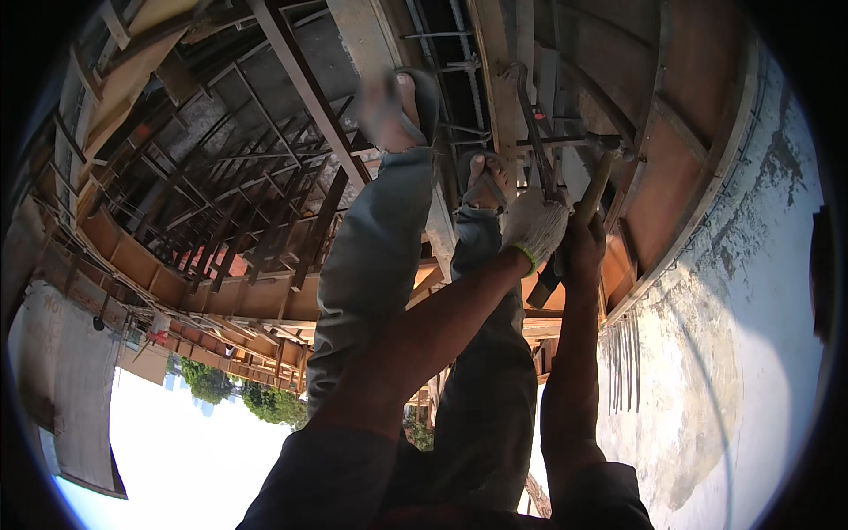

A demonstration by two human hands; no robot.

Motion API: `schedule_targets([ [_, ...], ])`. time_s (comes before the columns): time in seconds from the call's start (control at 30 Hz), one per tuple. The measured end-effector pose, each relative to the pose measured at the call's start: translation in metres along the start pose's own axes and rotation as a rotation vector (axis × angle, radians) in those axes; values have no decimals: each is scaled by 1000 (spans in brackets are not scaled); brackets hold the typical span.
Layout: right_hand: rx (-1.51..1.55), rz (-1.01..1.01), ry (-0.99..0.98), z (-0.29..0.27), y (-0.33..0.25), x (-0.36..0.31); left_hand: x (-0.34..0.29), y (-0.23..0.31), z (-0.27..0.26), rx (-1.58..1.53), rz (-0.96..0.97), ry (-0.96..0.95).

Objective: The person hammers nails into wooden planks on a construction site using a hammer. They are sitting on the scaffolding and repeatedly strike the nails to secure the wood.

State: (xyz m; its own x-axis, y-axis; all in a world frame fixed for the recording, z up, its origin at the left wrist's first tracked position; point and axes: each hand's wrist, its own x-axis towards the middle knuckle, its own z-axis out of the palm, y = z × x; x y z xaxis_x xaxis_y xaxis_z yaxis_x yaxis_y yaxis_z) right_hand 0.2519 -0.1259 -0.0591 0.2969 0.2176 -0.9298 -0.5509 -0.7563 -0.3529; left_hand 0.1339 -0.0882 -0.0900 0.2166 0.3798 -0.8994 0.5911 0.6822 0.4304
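My left hand [535, 223], in a whitish knit glove with a green cuff, is closed around a dark crowbar [533, 132] with a curved far end. The bar lies along timber boards. Right beside it, my right hand [583, 246] grips a hammer by its wooden handle [595, 187]. The dark hammer head [606, 141] is at the far end, close to a crosswise bar. Shadow hides the right fingers in part. A dark, blunt piece [542, 288] shows below the hands; I cannot tell what it belongs to.
My sandalled feet [484, 181] stand on narrow timbers [362, 35]. Between the beams runs a slot with steel reinforcing bars [459, 66]. A deep framework of crossed struts [256, 194] lies left. Curved wooden formwork panels [676, 185] and a pale wall [742, 353] rise right.
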Motion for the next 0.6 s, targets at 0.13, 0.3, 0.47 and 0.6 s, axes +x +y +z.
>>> schedule_targets([
  [0.13, 8, 62, -140, -32, -17, -18, -15, 7, -38, 893, 436, -236],
  [0.3, 177, 172, -386, 24, -14, -5, -22, -22, -52, 426, 98, -129],
  [0.47, 83, 421, -473, 53, 10, 27, -60, 13, -92, 490, 41, -94],
  [0.6, 269, 505, -434, 82, 0, -9, -84, 20, -117, 506, 1, -273],
])
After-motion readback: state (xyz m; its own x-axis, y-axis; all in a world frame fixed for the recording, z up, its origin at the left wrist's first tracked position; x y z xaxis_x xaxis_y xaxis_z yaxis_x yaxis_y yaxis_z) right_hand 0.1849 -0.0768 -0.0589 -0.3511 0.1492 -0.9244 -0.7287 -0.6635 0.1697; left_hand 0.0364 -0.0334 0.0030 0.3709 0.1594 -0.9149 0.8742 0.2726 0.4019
